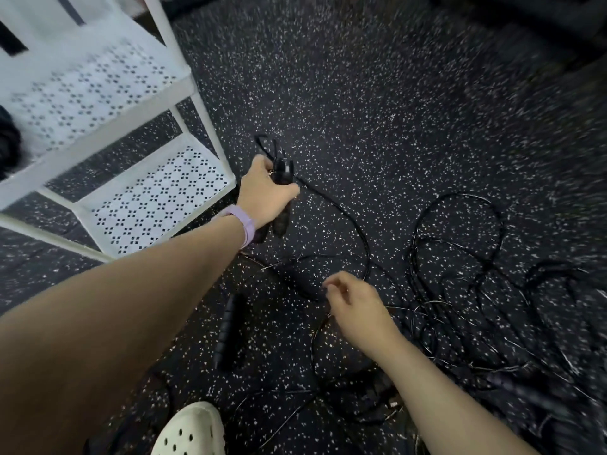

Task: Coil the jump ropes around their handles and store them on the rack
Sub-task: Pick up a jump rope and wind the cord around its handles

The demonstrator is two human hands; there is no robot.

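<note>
My left hand (266, 195), with a purple wristband, grips a pair of black jump rope handles (281, 221) held together above the floor. Their thin black rope (345, 211) runs from the top of my fist down and right in a long arc. My right hand (356, 303) is lower, its fingers pinched on that rope near the end of the arc. A tangle of more black ropes (460, 290) lies on the floor to the right. A loose black handle (230, 326) rests on the floor between my arms. The white rack (98, 103) stands at the upper left.
The rack has perforated white shelves, a lower shelf (157, 198) close to my left hand, and a dark object (8, 142) at the left edge of the upper one. The floor is black speckled rubber. A white clog (193, 428) shows at the bottom.
</note>
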